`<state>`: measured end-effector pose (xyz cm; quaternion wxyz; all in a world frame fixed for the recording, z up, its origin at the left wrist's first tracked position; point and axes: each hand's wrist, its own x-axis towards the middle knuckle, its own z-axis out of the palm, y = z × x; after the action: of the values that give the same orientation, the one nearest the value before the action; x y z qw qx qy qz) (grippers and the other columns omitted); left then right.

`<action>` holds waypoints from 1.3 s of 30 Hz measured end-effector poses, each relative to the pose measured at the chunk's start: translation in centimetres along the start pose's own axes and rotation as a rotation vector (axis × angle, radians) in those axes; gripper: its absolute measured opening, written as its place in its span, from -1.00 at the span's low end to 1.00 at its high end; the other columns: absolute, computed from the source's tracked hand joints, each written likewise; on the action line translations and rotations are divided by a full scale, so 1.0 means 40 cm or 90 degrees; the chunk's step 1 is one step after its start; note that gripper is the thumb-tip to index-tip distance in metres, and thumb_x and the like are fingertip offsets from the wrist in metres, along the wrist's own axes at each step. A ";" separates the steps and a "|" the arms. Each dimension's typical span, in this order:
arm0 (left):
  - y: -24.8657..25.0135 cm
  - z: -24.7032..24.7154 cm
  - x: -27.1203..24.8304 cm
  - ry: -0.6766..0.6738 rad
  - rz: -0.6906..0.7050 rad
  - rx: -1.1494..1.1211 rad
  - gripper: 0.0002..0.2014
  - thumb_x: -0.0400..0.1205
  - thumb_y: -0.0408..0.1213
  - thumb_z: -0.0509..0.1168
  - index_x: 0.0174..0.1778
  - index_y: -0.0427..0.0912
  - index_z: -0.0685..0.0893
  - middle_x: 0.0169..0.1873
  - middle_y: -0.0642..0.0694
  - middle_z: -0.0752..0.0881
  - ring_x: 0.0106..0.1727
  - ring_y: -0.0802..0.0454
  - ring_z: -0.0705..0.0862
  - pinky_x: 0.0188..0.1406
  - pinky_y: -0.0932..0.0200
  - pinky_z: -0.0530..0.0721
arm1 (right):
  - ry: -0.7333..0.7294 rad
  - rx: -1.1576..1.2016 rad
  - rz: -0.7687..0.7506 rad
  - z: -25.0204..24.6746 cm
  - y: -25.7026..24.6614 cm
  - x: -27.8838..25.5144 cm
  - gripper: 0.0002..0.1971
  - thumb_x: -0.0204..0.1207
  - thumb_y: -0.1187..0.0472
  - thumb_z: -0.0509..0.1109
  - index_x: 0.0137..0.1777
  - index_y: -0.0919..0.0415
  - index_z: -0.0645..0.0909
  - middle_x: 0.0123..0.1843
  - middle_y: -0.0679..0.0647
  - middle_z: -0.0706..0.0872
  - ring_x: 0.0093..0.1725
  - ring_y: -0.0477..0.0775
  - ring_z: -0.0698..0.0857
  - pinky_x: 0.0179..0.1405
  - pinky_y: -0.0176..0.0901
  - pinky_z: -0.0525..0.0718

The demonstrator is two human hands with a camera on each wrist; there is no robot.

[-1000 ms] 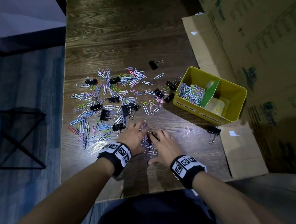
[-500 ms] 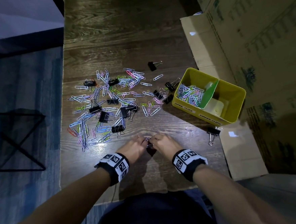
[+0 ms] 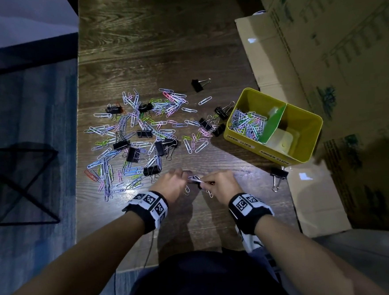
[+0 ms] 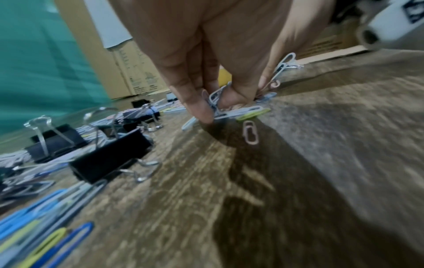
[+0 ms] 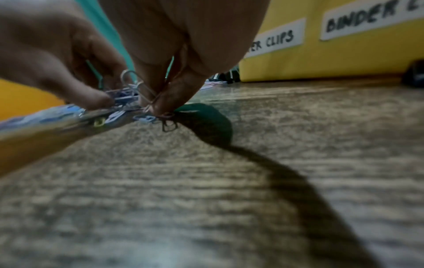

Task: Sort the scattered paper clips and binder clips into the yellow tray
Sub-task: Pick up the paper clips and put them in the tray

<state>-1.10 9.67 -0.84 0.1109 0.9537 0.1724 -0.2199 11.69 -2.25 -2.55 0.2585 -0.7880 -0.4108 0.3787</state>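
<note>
Both hands meet near the table's front edge over a small bunch of paper clips (image 3: pixel 194 179). My left hand (image 3: pixel 174 183) pinches clips (image 4: pixel 216 101) from that bunch against the wood, and my right hand (image 3: pixel 219 182) pinches clips (image 5: pixel 140 94) from its other side. One pink clip (image 4: pixel 250 133) lies loose just in front of the left fingers. Many coloured paper clips (image 3: pixel 142 132) and black binder clips (image 3: pixel 133 154) lie scattered at centre left. The yellow tray (image 3: pixel 303 144) stands to the right; its left compartment holds paper clips (image 3: pixel 247 125), beside a green divider (image 3: pixel 272 123).
A lone binder clip (image 3: pixel 278 175) lies by the tray's near corner, another (image 3: pixel 197 85) farther back. Flattened cardboard (image 3: pixel 316 196) covers the table's right side, with large boxes (image 3: pixel 342 33) behind. The table's left edge (image 3: pixel 79 155) drops to blue floor and a black stool frame (image 3: pixel 25 182).
My hands drew back toward me from flat on the table and curled together, gathering the small bunch of paper clips between their fingertips.
</note>
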 end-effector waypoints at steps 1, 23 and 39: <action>-0.006 -0.003 0.002 0.007 -0.005 -0.004 -0.66 0.68 -0.39 0.08 0.39 -0.31 0.39 0.26 -0.27 0.57 0.29 -0.18 0.53 0.28 0.05 0.51 | 0.024 0.047 0.035 -0.004 0.004 0.001 -0.83 0.44 0.30 0.51 0.02 0.31 0.78 -0.03 0.20 0.82 0.00 0.10 0.74 0.16 -0.27 0.56; 0.116 -0.391 0.298 0.143 -0.010 -0.720 -0.84 0.36 -0.50 0.46 -0.24 -0.17 0.75 -0.47 0.02 0.69 -0.44 0.15 0.61 -0.31 0.21 0.61 | 0.463 0.447 -0.013 -0.379 -0.047 0.008 -0.78 0.30 0.31 0.61 -0.06 0.09 0.77 -0.14 -0.08 0.82 -0.09 -0.08 0.79 0.07 -0.12 0.72; 0.088 -0.238 0.167 0.302 0.170 -0.410 -0.80 0.56 -0.45 0.29 0.03 -0.23 0.75 0.09 -0.08 0.73 0.12 0.12 0.64 0.26 0.44 0.46 | 0.064 -0.224 0.056 -0.407 -0.014 0.165 -0.71 0.56 0.14 0.39 0.27 0.08 0.67 0.24 0.24 0.71 0.07 0.23 0.73 0.19 -0.01 0.66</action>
<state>9.47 11.04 4.95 0.3881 0.9085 0.1277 0.0874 27.09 2.06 4.74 0.1197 -0.8562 -0.4225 0.2723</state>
